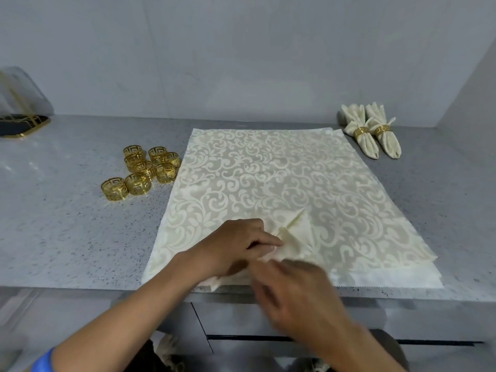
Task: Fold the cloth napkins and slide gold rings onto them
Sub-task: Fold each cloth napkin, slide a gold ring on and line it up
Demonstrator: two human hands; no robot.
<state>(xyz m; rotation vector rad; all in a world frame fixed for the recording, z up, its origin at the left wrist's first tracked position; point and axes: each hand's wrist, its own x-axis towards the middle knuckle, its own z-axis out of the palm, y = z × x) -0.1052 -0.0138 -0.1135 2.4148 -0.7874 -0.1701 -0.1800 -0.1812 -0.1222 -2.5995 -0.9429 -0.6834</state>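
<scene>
Right hand [292, 287] is blurring, so I cannot tell its fingers' state | left hand [236, 244] is pinching the napkin [292, 234] fold | I'm judging: keep creases tight | gold rings [142, 170] are waiting far left of my fingers.

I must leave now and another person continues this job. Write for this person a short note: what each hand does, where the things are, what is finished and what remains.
Left hand: pinches a fold of the napkin being folded, near the front edge of the counter.
Right hand: over the same napkin, blurred; its grip cannot be judged.
That napkin lies on a stack of flat napkins.
Loose gold rings: a cluster on the counter, left of the stack.
Done: two ringed napkins, back right.
Left: finish this fold, ring it, then do the remaining napkins.
</scene>
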